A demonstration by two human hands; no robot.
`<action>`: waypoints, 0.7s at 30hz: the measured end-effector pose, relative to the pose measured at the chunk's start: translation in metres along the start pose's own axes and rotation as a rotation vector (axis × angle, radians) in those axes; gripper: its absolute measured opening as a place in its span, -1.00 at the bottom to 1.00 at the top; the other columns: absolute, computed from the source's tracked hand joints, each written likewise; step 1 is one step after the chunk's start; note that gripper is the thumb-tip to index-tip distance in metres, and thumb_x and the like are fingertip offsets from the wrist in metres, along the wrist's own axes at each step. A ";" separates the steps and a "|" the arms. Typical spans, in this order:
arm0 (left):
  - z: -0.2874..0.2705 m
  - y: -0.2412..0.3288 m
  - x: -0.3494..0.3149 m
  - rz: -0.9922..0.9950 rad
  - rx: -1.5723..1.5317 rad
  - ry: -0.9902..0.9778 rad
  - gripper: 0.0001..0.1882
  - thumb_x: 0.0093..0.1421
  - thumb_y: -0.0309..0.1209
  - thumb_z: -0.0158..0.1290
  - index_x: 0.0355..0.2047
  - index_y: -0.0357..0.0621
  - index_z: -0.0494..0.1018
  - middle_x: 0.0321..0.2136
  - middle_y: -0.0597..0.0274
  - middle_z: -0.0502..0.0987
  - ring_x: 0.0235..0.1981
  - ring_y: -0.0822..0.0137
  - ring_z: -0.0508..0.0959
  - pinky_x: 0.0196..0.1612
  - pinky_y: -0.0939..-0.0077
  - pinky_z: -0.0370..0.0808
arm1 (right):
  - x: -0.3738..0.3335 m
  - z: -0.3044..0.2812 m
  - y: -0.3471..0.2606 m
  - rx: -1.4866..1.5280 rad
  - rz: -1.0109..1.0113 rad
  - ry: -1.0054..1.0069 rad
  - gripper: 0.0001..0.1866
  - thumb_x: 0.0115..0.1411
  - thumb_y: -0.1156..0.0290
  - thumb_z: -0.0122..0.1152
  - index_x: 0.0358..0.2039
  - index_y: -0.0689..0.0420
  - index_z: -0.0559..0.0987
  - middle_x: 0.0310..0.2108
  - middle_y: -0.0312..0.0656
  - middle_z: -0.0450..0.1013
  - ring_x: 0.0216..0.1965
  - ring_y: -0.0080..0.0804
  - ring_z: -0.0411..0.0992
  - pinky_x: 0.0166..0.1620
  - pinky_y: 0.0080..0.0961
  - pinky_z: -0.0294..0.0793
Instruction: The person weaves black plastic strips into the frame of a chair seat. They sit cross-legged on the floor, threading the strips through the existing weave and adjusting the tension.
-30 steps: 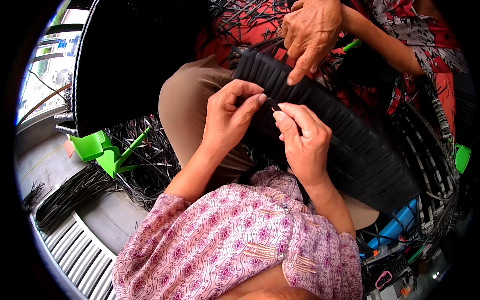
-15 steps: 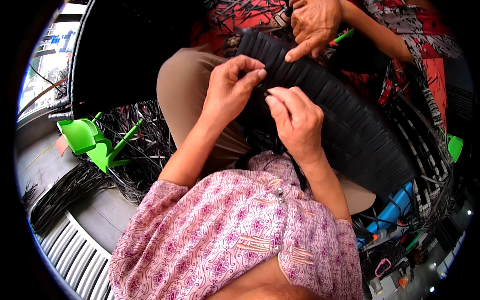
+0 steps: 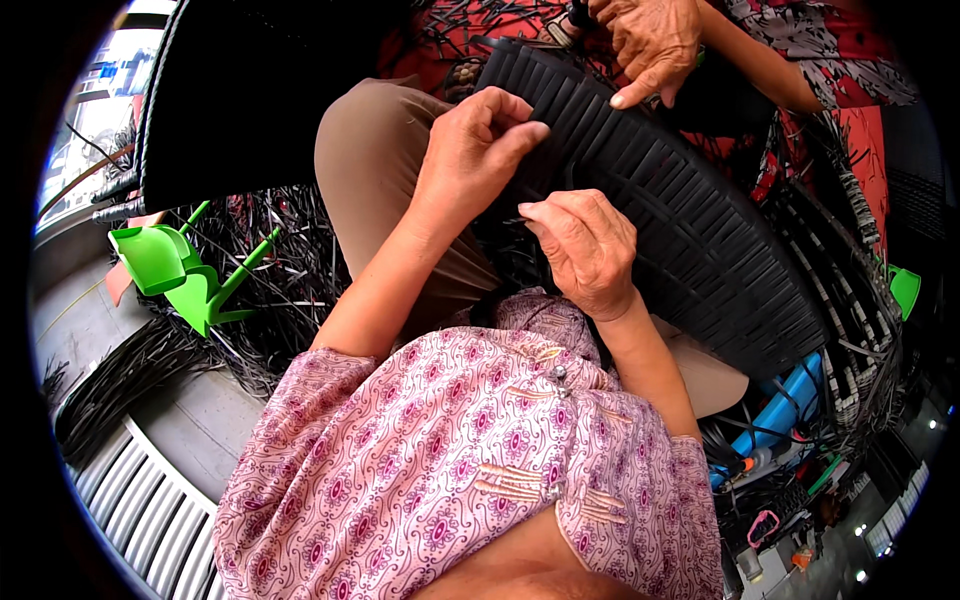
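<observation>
A curved black woven panel (image 3: 690,230), made of flat strips, slants across my lap. At its upper left end, my left hand (image 3: 475,155) has thumb and forefinger closed against the weave; whatever lies between them is hidden. Lower and to the right, my right hand (image 3: 585,250) pinches a thin dark strip (image 3: 522,219), of which only a short bit shows at the fingertips. It is held just off the panel's near side. Another person's hand (image 3: 650,50) reaches in from the upper right, a finger resting on the panel's far edge.
Loose black strips (image 3: 260,290) pile up at the left beside a green plastic dustpan-like piece (image 3: 160,262). A white slatted grate (image 3: 150,510) lies at lower left. A blue bar (image 3: 785,405) and a tangle of strips (image 3: 860,400) sit at the right. Red sheeting (image 3: 410,60) lies beyond.
My right hand has moved slightly left and down, away from the panel, with the strip. My left hand has shifted a little up. The other person's hand has slid right along the edge.
</observation>
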State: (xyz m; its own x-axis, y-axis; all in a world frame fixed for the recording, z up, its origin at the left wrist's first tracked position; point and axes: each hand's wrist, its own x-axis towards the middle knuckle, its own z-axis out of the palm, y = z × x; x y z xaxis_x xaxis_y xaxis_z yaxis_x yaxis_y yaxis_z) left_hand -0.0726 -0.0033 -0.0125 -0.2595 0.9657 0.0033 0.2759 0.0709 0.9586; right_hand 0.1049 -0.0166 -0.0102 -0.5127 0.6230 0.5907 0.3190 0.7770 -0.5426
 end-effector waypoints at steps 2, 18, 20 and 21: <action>0.003 -0.002 -0.001 0.020 0.070 0.021 -0.76 0.08 -0.45 0.34 -0.33 -0.26 0.51 -0.55 0.32 0.49 -0.51 0.53 0.44 -0.42 0.59 0.43 | 0.005 -0.001 -0.002 -0.015 0.039 0.003 -0.79 0.11 0.52 0.36 -0.21 0.12 0.63 -0.36 -0.20 0.45 -0.38 -0.26 0.51 -0.36 -0.37 0.55; 0.000 -0.012 -0.002 0.082 0.073 -0.011 -0.79 0.23 -0.45 0.22 -0.19 -0.33 0.56 -0.43 0.28 0.59 -0.48 0.58 0.53 -0.42 0.65 0.51 | 0.042 -0.002 -0.004 0.486 0.863 0.208 -0.82 0.24 0.53 0.28 -0.14 0.27 0.63 -0.41 -0.25 0.59 -0.56 -0.61 0.46 -0.47 -0.61 0.45; 0.001 -0.011 0.001 0.069 0.046 0.000 -0.78 0.23 -0.43 0.23 -0.19 -0.33 0.56 -0.44 0.29 0.58 -0.48 0.57 0.53 -0.41 0.66 0.51 | 0.045 -0.019 0.004 0.761 0.899 0.355 -0.80 0.27 0.49 0.28 -0.13 0.29 0.59 -0.44 -0.28 0.54 -0.51 -0.63 0.46 -0.49 -0.72 0.37; 0.001 -0.010 0.001 0.066 0.054 -0.007 -0.78 0.23 -0.43 0.23 -0.19 -0.33 0.56 -0.44 0.29 0.58 -0.47 0.57 0.53 -0.41 0.66 0.51 | 0.042 -0.024 0.013 0.871 0.873 0.430 -0.78 0.28 0.47 0.28 -0.11 0.29 0.56 -0.45 -0.28 0.52 -0.50 -0.62 0.47 -0.49 -0.74 0.35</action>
State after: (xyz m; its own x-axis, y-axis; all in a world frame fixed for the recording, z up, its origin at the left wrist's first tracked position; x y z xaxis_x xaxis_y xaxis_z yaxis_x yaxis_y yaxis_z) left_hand -0.0746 -0.0029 -0.0222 -0.2326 0.9704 0.0642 0.3416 0.0197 0.9396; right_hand 0.1070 0.0220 0.0218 -0.0537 0.9939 -0.0962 -0.2860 -0.1077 -0.9522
